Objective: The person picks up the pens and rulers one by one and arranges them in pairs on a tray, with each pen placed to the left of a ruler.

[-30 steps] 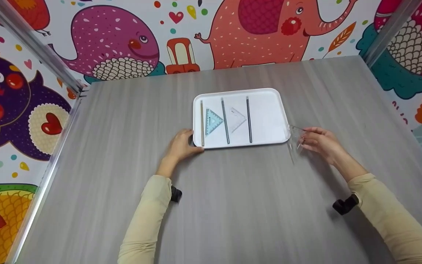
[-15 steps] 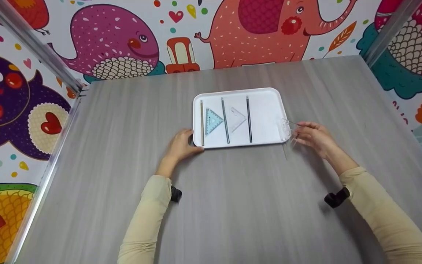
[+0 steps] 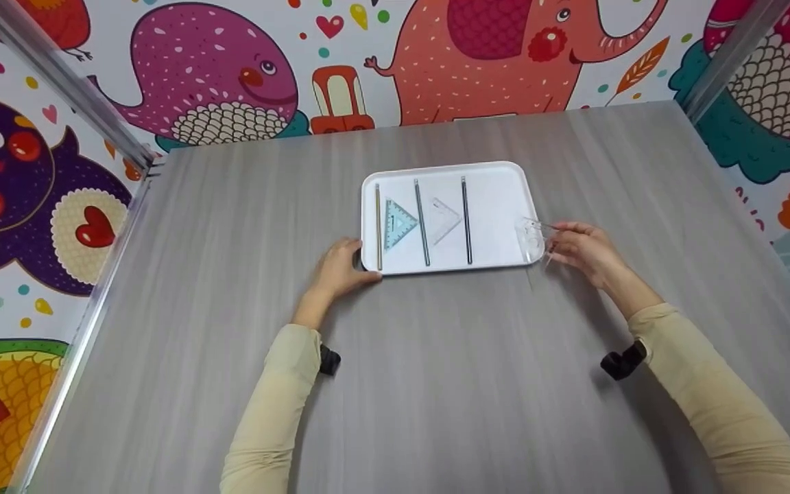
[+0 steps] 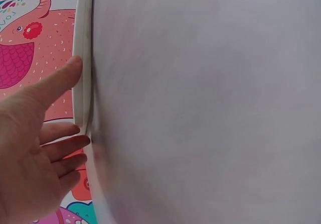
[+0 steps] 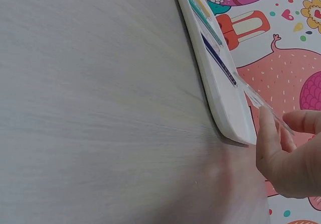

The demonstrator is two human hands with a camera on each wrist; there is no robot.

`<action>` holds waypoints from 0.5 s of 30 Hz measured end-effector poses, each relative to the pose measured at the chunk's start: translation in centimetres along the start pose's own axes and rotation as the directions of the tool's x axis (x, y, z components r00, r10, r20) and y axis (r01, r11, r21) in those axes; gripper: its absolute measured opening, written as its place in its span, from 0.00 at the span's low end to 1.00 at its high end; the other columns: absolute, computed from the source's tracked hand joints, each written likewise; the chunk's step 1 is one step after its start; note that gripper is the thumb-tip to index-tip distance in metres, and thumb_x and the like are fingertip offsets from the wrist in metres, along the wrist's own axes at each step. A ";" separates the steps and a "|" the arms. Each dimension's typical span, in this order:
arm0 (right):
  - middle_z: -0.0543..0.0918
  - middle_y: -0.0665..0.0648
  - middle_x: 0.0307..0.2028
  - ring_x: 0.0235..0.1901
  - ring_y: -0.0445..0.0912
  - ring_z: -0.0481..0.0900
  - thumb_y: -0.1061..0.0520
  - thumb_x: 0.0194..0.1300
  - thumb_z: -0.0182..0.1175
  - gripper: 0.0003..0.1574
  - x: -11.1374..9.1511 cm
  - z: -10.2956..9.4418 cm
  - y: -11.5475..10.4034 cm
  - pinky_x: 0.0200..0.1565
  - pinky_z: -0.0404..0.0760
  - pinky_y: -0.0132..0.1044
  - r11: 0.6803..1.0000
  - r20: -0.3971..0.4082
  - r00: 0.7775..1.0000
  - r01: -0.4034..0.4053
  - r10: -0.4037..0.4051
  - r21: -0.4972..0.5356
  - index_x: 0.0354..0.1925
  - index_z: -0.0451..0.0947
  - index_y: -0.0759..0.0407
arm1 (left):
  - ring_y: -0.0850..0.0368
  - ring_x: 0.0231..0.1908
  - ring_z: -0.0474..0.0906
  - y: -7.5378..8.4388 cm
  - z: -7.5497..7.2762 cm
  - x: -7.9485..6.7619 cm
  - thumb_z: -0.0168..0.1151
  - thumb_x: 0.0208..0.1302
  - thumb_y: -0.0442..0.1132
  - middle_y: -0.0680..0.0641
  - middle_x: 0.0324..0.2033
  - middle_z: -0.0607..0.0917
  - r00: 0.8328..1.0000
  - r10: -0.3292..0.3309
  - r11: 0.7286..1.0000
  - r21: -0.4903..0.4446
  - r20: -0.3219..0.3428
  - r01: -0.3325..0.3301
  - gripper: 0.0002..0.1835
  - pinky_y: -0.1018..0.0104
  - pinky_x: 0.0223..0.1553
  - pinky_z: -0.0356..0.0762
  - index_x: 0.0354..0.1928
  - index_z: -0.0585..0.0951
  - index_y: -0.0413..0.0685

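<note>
In the head view, a white tray (image 3: pixel 494 266) lies on the table. My left hand (image 3: pixel 339 267) holds its near left corner, with the thumb at the front rim and fingers at the left side. On the tray are a yellow pencil (image 3: pixel 378 226), a light blue set square (image 3: pixel 393 225), a green pencil (image 3: pixel 422 223), a clear set square (image 3: pixel 448 233) and a dark pencil (image 3: pixel 466 219). My right hand (image 3: pixel 587 254) pinches another clear plastic set square (image 3: pixel 531 237) over the tray's right edge. Its outline is hard to make out; the right wrist view shows it tilted.
The grey wooden table (image 3: pixel 450 384) runs up to walls with printed cartoon animals. Metal posts (image 3: pixel 59 75) stand at the corners. A black wrist camera (image 3: pixel 623 360) sits under the right sleeve, another wrist camera (image 3: pixel 329 361) by the left.
My right hand has moved left, bringing the pinched set square from beside the tray to over its right edge. The left hand and the tray have stayed in place.
</note>
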State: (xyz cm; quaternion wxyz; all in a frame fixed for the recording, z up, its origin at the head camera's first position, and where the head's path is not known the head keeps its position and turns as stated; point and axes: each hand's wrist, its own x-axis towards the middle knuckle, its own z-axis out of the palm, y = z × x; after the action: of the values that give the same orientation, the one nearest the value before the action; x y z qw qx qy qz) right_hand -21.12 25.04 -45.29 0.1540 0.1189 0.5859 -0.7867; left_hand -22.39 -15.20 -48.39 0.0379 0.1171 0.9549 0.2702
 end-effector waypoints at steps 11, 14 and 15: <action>0.79 0.52 0.24 0.25 0.40 0.78 0.68 0.63 0.49 0.08 0.8 0.6 0.3 0.32 0.81 0.30 0.998 -0.021 1.000 0.007 -0.008 -0.059 0.37 0.73 0.60 | 0.42 0.53 0.69 0.0 0.0 -0.2 0.72 0.43 0.48 0.35 0.51 0.75 1.000 0.026 0.999 -0.021 -0.010 -0.027 0.36 0.53 0.57 0.65 0.53 0.74 0.32; 0.79 0.51 0.24 0.25 0.40 0.77 0.66 0.63 0.50 0.07 1.1 0.8 0.3 0.30 0.80 0.29 0.995 -0.041 0.999 0.011 -0.015 -0.096 0.40 0.72 0.61 | 0.41 0.53 0.69 0.0 -0.1 -0.2 0.72 0.43 0.47 0.34 0.51 0.75 0.999 0.034 0.999 -0.020 -0.017 -0.035 0.36 0.53 0.57 0.65 0.53 0.74 0.32; 0.79 0.51 0.25 0.25 0.40 0.77 0.66 0.63 0.50 0.08 1.2 0.9 0.2 0.30 0.80 0.28 0.994 -0.045 0.999 0.009 -0.014 -0.110 0.41 0.71 0.62 | 0.41 0.53 0.69 0.0 -0.1 -0.1 0.73 0.42 0.47 0.34 0.50 0.75 0.999 0.037 0.999 -0.020 -0.019 -0.038 0.36 0.53 0.57 0.65 0.52 0.74 0.31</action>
State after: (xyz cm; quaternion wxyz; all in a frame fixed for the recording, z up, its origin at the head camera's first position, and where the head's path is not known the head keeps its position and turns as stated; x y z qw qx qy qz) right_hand -22.11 23.98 -45.67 0.1421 0.1249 0.6324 -0.7512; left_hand -22.26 -15.29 -48.31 0.0250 0.1321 0.9500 0.2818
